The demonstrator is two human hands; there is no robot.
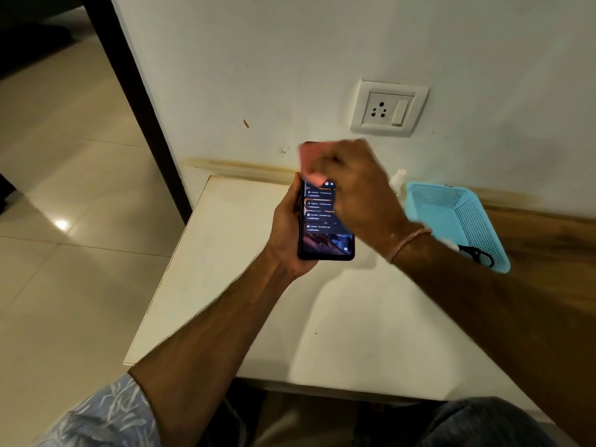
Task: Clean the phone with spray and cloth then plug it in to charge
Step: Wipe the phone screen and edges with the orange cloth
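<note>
Head view, phone [324,232] gripped in left hand [287,230], right hand [358,188] pressing pink cloth [311,162] on top

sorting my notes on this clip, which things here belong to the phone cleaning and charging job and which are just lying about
In the job: phone in the left hand; pink cloth in the right hand; white bottle, likely the spray; wall socket.
Lying about: blue basket; scissors inside it.

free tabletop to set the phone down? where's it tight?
Bare table along the left edge, from the wall to the front, left of the left hand holding the phone. Another at the front, between the two forearms. Tight at back right: the blue basket and the white bottle by the wall, behind the right hand with the cloth.
</note>
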